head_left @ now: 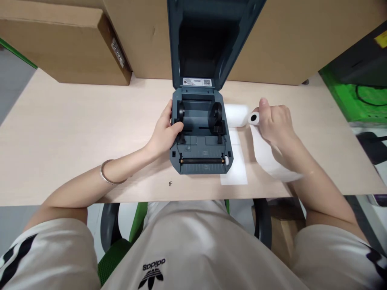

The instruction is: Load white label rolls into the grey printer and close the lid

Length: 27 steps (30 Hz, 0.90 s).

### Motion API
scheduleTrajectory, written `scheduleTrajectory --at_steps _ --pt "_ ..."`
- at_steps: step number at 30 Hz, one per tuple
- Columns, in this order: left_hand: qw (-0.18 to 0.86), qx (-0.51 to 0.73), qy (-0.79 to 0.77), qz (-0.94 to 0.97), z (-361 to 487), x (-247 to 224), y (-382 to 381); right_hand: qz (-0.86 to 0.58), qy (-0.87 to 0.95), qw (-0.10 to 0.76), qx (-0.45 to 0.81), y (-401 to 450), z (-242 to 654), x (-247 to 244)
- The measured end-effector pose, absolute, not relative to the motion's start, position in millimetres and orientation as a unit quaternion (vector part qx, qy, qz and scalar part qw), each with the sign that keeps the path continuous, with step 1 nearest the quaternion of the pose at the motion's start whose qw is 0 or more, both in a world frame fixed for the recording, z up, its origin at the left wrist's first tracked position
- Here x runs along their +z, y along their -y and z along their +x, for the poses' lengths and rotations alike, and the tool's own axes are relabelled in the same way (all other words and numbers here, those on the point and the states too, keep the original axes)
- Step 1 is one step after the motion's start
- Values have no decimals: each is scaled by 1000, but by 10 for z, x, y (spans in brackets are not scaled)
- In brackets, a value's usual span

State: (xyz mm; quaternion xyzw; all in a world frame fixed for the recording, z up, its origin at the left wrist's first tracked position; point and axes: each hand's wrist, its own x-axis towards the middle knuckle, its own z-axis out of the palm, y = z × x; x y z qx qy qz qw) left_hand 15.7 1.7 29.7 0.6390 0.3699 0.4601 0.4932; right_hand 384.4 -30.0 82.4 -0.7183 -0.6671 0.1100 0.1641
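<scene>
A dark grey label printer stands on the table with its lid raised, its roll compartment bare between two black roll holders. My left hand grips the printer's left side wall, the thumb over the edge. To the right of the printer, my right hand is closed around a small roll of white paper, whose loose strip hangs toward my forearm. A thicker white paper roll lies between the printer and that hand, with a flat strip of white paper in front of it.
A cardboard box stands at the back left, before a large cardboard panel. The wooden table's front edge runs just before my body. Green and black items sit past the table's right end.
</scene>
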Motion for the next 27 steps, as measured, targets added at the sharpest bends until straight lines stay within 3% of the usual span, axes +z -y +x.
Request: scheduleTrajectory --at_steps 12,27 --pt "485 453 -356 658 112 269 -62 -748 660 72 3 -8 3957 162" --pt "480 444 -347 672 91 208 -79 -653 741 151 27 -138 4220 16"
